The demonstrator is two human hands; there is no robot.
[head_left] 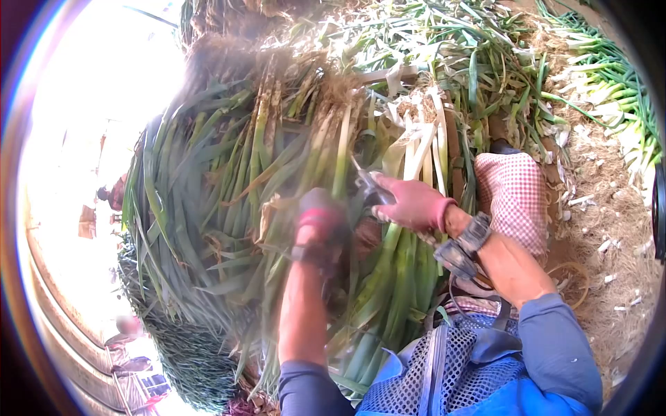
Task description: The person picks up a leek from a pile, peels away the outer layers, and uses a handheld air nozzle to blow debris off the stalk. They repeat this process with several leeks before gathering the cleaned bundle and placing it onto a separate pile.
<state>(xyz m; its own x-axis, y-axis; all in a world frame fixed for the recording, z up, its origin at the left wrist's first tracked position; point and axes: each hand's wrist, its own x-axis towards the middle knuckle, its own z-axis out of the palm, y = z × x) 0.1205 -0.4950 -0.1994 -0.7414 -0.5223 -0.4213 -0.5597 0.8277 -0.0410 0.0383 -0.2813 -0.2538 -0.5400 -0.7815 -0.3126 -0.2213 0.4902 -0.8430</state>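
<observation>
Wrist-deep in the pile, and it looks like we're mid-sort

Our gloved right hand (414, 204) pinches the long green-and-white leek stalks (388, 277) lying across our lap. The left hand (319, 223) is too blurred to tell its grip. We reckon the next move calls for a steady hold near the pale ends. There's no crate in sight, just dark green mesh netting (182, 347) lower left, contents unclear.

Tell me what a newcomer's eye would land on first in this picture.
A huge bundle of long green leek-like stalks fills the centre and left. In the middle, two gloved hands are on it: the left hand, blurred, and the right hand in a pink glove. A red-checked cloth sits just right of them, beside litter-strewn ground.
</observation>
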